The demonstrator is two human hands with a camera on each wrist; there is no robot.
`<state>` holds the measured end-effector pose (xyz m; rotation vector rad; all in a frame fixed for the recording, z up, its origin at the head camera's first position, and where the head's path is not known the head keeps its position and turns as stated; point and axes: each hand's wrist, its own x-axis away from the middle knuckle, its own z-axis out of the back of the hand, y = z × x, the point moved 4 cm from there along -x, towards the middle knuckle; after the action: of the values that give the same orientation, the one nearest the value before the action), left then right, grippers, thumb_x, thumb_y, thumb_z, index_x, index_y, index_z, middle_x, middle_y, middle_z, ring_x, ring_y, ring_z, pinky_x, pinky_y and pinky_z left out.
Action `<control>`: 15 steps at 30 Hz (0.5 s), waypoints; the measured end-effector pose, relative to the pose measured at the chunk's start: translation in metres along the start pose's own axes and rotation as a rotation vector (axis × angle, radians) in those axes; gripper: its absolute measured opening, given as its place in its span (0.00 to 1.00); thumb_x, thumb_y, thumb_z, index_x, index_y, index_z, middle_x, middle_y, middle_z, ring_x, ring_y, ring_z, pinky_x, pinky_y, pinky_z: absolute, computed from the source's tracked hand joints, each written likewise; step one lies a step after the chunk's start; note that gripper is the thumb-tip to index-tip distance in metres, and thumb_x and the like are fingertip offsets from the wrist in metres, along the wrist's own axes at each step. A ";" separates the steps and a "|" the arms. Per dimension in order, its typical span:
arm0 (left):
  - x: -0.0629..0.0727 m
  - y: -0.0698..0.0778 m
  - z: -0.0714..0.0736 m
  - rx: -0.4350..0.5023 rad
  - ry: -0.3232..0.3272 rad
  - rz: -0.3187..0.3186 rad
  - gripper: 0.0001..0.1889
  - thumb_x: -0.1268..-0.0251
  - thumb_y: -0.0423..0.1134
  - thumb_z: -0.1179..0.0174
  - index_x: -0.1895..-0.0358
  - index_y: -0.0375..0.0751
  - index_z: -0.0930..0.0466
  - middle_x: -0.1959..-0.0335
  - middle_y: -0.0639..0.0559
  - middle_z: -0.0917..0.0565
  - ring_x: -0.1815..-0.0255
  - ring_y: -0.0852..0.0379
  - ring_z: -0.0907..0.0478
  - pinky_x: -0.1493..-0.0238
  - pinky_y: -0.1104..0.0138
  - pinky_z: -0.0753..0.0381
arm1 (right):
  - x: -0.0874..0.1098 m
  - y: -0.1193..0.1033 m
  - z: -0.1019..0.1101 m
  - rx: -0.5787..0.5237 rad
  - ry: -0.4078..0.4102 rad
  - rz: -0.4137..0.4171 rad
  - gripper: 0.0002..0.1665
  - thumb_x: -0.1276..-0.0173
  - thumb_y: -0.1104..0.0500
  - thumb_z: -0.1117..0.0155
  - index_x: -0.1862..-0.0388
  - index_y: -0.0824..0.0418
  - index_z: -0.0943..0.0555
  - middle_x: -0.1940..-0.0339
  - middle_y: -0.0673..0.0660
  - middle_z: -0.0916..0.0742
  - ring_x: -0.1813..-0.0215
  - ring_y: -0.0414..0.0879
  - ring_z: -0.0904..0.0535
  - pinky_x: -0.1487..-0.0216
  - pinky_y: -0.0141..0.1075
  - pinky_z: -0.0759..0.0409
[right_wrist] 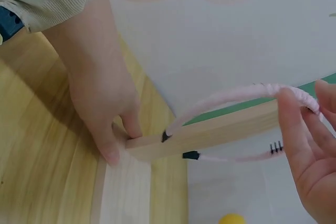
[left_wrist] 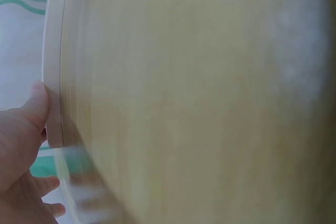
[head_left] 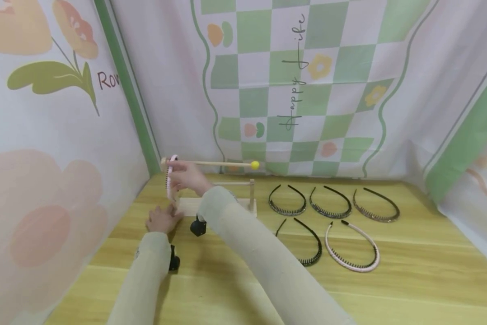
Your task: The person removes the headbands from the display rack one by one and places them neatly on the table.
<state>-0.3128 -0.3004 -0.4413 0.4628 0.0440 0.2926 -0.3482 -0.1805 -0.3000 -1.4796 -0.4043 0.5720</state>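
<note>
At the left of the table stands a wooden display rack [head_left: 190,206] with a flat base, upright posts and rods, one tipped with a yellow ball [head_left: 255,165]. My right hand [head_left: 190,177] pinches a pink toothed headband [head_left: 169,180] at its curved top. In the right wrist view, the black-tipped ends of that headband [right_wrist: 226,98] straddle the rack's tall post [right_wrist: 226,135]. Low at the rack's left end, my left hand [head_left: 162,220] holds the base by its corner. Its thumb presses the wood in the left wrist view, while some other fingers spread out.
Right of the rack, several headbands lie on the wooden table [head_left: 211,289]: a pink one [head_left: 359,269], a black one [head_left: 317,250] partly behind my right sleeve, and a back row of dark and brownish ones [head_left: 332,214]. Printed curtains [head_left: 178,90] enclose the table's back and sides.
</note>
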 end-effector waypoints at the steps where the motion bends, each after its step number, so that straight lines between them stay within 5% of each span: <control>1: 0.000 -0.001 0.000 -0.001 0.001 0.001 0.34 0.35 0.59 0.52 0.31 0.45 0.42 0.36 0.25 0.46 0.40 0.26 0.51 0.47 0.35 0.46 | 0.000 0.000 0.001 -0.005 0.016 0.003 0.23 0.35 0.68 0.43 0.39 0.61 0.27 0.48 0.62 0.21 0.65 0.50 0.20 0.62 0.38 0.19; 15: -0.003 -0.002 -0.002 0.018 0.035 -0.021 0.32 0.37 0.60 0.50 0.35 0.44 0.36 0.39 0.26 0.41 0.42 0.27 0.48 0.50 0.36 0.44 | 0.001 -0.014 0.031 -0.097 0.152 0.079 0.17 0.39 0.67 0.36 0.50 0.64 0.23 0.61 0.56 0.17 0.67 0.50 0.19 0.61 0.41 0.19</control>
<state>-0.3149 -0.3022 -0.4438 0.4747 0.0856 0.2802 -0.3636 -0.1552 -0.2844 -1.6259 -0.2592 0.5040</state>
